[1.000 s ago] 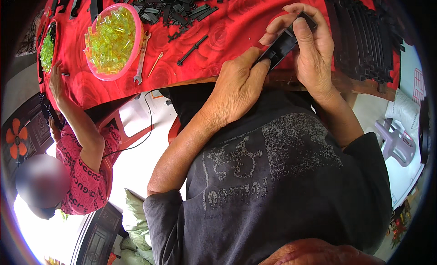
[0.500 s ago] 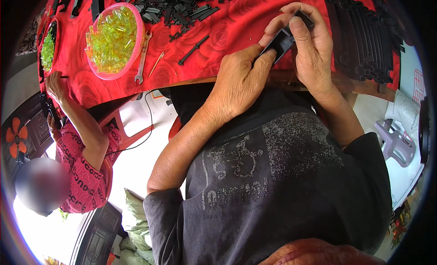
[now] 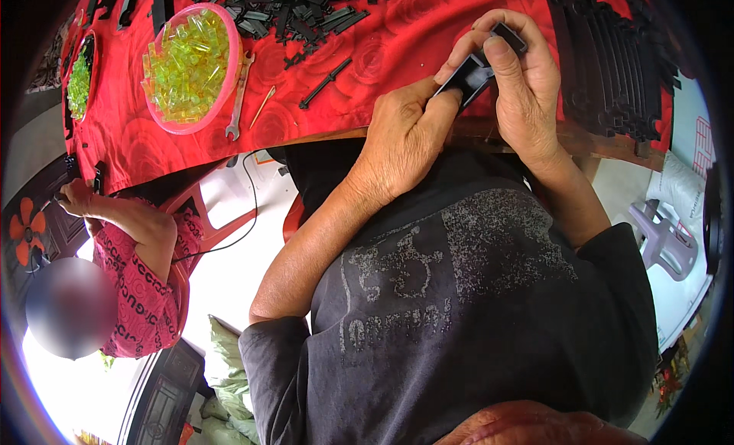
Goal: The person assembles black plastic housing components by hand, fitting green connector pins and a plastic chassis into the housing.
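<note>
Both hands hold a black plastic part, long and hollow like a trough [image 3: 471,81], tilted over the table's near edge. My left hand [image 3: 404,135] grips its lower end, with the thumb along the open side. Near the upper end, my right hand [image 3: 527,89] has its thumb pressed on the part and its fingers curled behind. A short black block shape [image 3: 510,37] shows at that upper end, between right thumb and fingers; whether it is a separate piece I cannot tell. My palms hide part of it.
On the red cloth [image 3: 413,47] lie a pink basket [image 3: 235,59] of yellow-green clear pieces, a wrench [image 3: 241,97], a thin pick [image 3: 262,106], a black rod [image 3: 325,83] and a black parts pile [image 3: 298,21]. Long black strips [image 3: 612,70] are stacked right. A co-worker [image 3: 141,292] sits left.
My hands stay nearly in place, the black part shifting only slightly between them. At the left, the co-worker's hand has drawn back from the table toward their body.
</note>
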{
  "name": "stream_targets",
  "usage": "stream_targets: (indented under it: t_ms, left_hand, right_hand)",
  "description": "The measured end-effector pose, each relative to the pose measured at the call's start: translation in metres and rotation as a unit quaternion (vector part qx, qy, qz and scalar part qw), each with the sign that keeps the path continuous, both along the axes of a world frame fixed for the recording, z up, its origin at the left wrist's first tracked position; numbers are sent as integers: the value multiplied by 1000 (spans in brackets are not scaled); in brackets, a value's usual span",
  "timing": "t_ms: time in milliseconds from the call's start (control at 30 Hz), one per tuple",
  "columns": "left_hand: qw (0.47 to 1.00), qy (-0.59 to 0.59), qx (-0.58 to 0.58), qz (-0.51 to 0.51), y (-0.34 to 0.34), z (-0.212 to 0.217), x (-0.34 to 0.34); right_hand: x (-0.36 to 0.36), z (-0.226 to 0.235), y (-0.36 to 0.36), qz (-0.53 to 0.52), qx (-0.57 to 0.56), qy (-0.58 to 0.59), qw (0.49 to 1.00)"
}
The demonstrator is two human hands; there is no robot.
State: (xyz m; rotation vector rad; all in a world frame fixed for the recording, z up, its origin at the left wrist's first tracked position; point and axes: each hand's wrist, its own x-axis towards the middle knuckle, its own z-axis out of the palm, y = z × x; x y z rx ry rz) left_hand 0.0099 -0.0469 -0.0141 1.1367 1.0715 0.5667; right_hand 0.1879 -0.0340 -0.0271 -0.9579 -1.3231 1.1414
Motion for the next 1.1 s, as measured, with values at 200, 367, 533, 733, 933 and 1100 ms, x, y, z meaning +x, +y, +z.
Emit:
stream_targets:
  t_ms: [200,367,533,733,933,1100]
  left_hand:
    - [998,-27,-50,-6,-1,5,2]
    - [998,-2,-64,-5,-1,14,1]
    - [996,26,-81,0,-2,18,3]
    - [998,50,-42,3,-6,9,4]
    - [997,34,-69,26,-7,14,5]
    - [997,31,-71,16,-7,14,3]
  right_hand:
    - [0,4,-3,5,-22,20,1000]
    - [-4,7,-4,15,-32,43,998]
    - [-4,6,-5,24,-20,25,999]
    - [-7,11,-7,25,-8,24,999]
    - [-4,14,-10,29,-6,11,1000]
    - [-8,15,-12,34,-3,22,999]
